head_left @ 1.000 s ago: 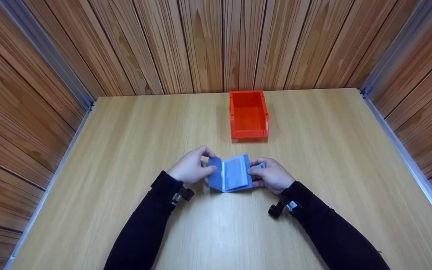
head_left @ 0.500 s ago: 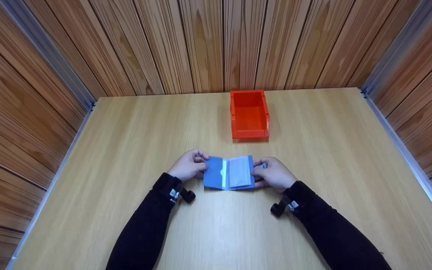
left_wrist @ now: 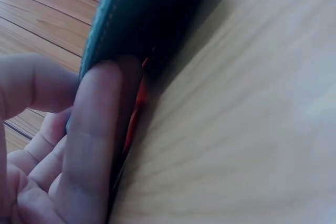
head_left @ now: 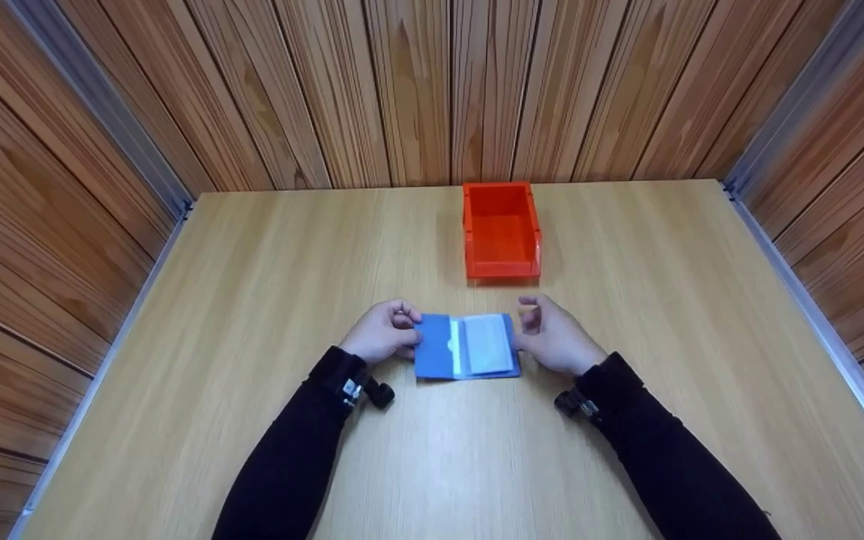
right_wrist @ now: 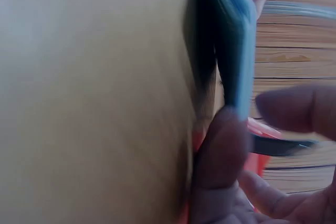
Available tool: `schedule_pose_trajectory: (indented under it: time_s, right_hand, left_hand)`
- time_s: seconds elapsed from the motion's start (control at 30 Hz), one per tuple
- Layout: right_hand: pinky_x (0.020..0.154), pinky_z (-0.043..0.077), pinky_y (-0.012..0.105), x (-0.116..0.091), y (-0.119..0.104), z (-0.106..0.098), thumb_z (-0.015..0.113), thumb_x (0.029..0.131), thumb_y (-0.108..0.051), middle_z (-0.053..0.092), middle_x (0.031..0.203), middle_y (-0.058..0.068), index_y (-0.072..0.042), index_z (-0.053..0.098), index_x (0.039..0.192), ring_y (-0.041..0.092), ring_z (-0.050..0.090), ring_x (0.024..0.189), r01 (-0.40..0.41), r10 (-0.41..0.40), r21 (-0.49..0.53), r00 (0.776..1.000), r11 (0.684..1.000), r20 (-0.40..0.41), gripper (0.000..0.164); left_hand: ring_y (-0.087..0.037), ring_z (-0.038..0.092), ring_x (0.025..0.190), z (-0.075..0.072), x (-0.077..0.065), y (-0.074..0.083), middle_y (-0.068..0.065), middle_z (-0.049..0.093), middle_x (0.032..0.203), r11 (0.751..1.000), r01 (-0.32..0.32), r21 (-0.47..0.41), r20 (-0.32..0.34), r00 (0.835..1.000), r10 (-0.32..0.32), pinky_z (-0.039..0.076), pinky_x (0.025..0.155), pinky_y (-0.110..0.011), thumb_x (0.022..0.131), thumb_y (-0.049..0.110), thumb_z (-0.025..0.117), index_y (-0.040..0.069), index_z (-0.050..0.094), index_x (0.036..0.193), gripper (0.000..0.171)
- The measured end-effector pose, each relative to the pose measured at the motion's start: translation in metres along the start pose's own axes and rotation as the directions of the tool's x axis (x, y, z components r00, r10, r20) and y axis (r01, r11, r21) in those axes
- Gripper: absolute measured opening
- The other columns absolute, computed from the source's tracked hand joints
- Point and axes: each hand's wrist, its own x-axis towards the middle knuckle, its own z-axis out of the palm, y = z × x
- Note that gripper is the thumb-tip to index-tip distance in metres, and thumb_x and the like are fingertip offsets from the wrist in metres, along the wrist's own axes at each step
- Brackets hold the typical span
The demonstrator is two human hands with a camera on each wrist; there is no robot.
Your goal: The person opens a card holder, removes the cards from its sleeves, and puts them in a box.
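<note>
A blue card wallet (head_left: 433, 349) lies spread open low over the table, its clear sleeves (head_left: 487, 345) showing on the right half. My left hand (head_left: 383, 331) pinches the left cover's edge; the left wrist view has a finger under the stitched cover (left_wrist: 123, 19). At the opposite edge is my right hand (head_left: 558, 337), one digit touching the wallet and other fingers lifted away from it. In the right wrist view a dark strap (right_wrist: 283, 146) sticks out from the wallet's edge (right_wrist: 240, 66) between the parted fingers.
An orange-red bin (head_left: 502, 268) stands at the back of the wooden table (head_left: 289, 255), a little right of centre. Wood-plank walls (head_left: 417, 90) enclose the back and both sides, with metal rails (head_left: 799, 296) along the table's side edges.
The wallet's covers have spread wider and flatter, and it has shifted slightly right. My right hand's fingers have loosened and lifted from the right edge; my left hand keeps its pinch.
</note>
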Motion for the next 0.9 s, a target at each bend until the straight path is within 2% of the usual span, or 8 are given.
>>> schedule_pose_trajectory:
  time_s: [0.1,0.23,0.33,0.47,0.63,0.8,0.9]
  right_hand:
    - [0.09,0.053,0.038,-0.005,-0.014,-0.002,0.076,0.085,-0.027,0.048,0.13,0.009,-0.015,0.035,0.148,0.027,0.053,0.113,0.063,-0.071,-0.167,0.996,0.984,-0.047,0.076]
    - [0.105,0.047,0.047,-0.006,-0.028,0.008,0.086,0.075,-0.036,0.044,0.143,0.005,-0.018,0.037,0.149,0.028,0.048,0.127,0.164,-0.177,-0.275,0.984,0.948,-0.024,0.09]
    - [0.106,0.044,0.048,-0.003,-0.028,0.018,0.09,0.067,-0.04,0.045,0.144,0.01,-0.013,0.038,0.149,0.028,0.049,0.123,0.231,-0.23,-0.363,0.972,0.903,0.046,0.1]
    - [0.103,0.045,0.047,0.002,-0.02,0.025,0.093,0.059,-0.043,0.047,0.137,0.015,-0.006,0.038,0.149,0.03,0.048,0.117,0.234,-0.207,-0.451,0.972,0.861,0.11,0.111]
    - [0.1,0.046,0.045,0.004,-0.014,0.024,0.095,0.055,-0.044,0.047,0.131,0.014,-0.005,0.044,0.145,0.029,0.048,0.113,0.198,-0.165,-0.459,0.98,0.866,0.112,0.111]
    - [0.096,0.047,0.042,0.005,-0.014,0.023,0.095,0.054,-0.042,0.049,0.121,0.011,-0.006,0.053,0.131,0.027,0.05,0.106,0.216,-0.192,-0.441,0.976,0.871,0.098,0.096]
    - [0.096,0.047,0.042,0.005,-0.014,0.023,0.095,0.053,-0.042,0.05,0.12,0.011,-0.005,0.052,0.13,0.027,0.05,0.105,0.226,-0.206,-0.443,0.974,0.867,0.093,0.096]
  left_hand:
    - [-0.019,0.066,0.073,0.0,0.0,0.001,-0.006,0.066,0.085,1.0,0.004,0.004,-0.006,1.0,-0.004,0.06,0.063,-0.034,0.081,-0.002,0.069,0.004,0.057,0.104,0.027]
    - [-0.018,0.065,0.072,0.0,-0.001,0.0,-0.004,0.064,0.083,1.0,0.001,-0.002,-0.008,1.0,-0.001,0.06,0.062,-0.033,0.081,-0.003,0.069,0.005,0.055,0.104,0.028]
    - [-0.017,0.063,0.072,0.0,-0.002,0.001,-0.003,0.063,0.082,1.0,0.006,-0.012,-0.005,1.0,-0.006,0.059,0.061,-0.032,0.082,-0.004,0.069,0.005,0.054,0.106,0.03]
    - [-0.016,0.063,0.073,0.002,-0.002,0.001,-0.002,0.063,0.083,0.999,0.018,-0.027,0.007,1.0,-0.018,0.059,0.061,-0.031,0.082,-0.004,0.069,0.005,0.052,0.11,0.034]
    - [-0.016,0.065,0.074,0.003,-0.001,0.002,-0.002,0.064,0.084,1.0,0.024,-0.016,0.007,1.0,-0.024,0.059,0.062,-0.031,0.083,-0.003,0.071,0.007,0.053,0.111,0.035]
    - [-0.018,0.066,0.076,0.002,0.0,0.002,-0.007,0.067,0.089,1.0,0.018,-0.004,0.005,1.0,-0.018,0.06,0.063,-0.033,0.083,-0.002,0.072,0.008,0.053,0.111,0.035]
    - [-0.018,0.067,0.076,0.001,0.001,0.003,-0.011,0.068,0.094,1.0,0.013,0.005,0.007,1.0,-0.013,0.06,0.064,-0.033,0.083,-0.001,0.072,0.007,0.053,0.112,0.035]
